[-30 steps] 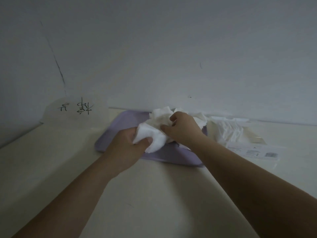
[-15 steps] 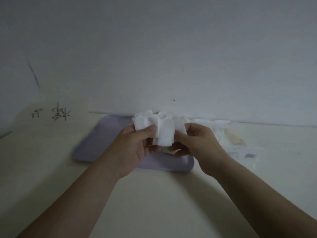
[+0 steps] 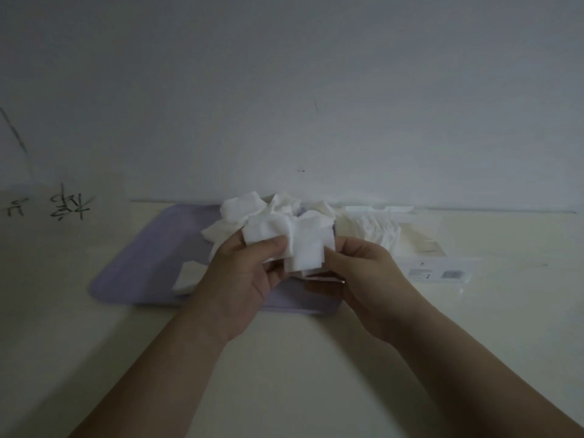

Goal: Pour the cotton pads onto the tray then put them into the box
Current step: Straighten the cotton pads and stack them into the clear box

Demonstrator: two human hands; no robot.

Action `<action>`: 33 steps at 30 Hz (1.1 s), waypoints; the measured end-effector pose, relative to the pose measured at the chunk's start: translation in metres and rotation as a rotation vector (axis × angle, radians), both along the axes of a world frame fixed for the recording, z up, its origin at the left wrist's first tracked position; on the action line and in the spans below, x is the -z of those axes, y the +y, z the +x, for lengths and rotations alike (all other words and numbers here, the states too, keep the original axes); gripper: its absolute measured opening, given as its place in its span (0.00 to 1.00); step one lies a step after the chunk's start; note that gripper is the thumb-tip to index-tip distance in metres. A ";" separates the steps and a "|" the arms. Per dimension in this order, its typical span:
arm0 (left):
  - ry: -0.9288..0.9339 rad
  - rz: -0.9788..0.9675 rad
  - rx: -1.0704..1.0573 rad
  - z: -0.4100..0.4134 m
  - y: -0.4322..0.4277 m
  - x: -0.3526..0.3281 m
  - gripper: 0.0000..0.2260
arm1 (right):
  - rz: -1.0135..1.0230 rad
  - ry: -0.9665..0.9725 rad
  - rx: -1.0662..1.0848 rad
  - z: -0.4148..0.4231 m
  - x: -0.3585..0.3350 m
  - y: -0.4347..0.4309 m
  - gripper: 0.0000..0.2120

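A lilac tray (image 3: 148, 257) lies on the pale table against the wall. White square cotton pads (image 3: 243, 208) are heaped on its far right part, and a few lie flat near its middle. Above the tray my left hand (image 3: 240, 279) pinches a bunch of pads (image 3: 303, 245) with thumb on top. My right hand (image 3: 363, 276) grips the same bunch from its right side. To the right of the tray sits the box (image 3: 420, 245), pale with an open top and white pads inside (image 3: 379, 229).
A clear plastic wrapper with printed labels (image 3: 439, 275) lies in front of the box. The wall (image 3: 316, 90) rises directly behind the tray. Black handwritten marks (image 3: 69, 207) sit at the far left of the table.
Both hands lifted a bunch of pads off the heap and drew it toward me, now holding it between them above the tray. The camera view shifted slightly.
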State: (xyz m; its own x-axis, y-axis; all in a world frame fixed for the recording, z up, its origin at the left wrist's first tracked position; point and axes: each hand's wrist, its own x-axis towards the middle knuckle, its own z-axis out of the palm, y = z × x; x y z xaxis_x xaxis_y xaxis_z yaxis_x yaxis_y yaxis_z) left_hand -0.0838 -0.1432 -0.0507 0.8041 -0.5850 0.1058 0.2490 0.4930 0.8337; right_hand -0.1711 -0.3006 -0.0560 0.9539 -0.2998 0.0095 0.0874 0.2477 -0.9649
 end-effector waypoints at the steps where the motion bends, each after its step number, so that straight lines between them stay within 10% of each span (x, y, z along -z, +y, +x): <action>1: -0.005 0.011 -0.010 -0.001 0.000 0.001 0.21 | -0.017 -0.003 -0.005 0.001 0.002 -0.001 0.11; 33: -0.152 0.234 -0.201 -0.002 0.003 0.014 0.14 | 0.043 -0.009 -0.080 -0.003 -0.004 0.002 0.15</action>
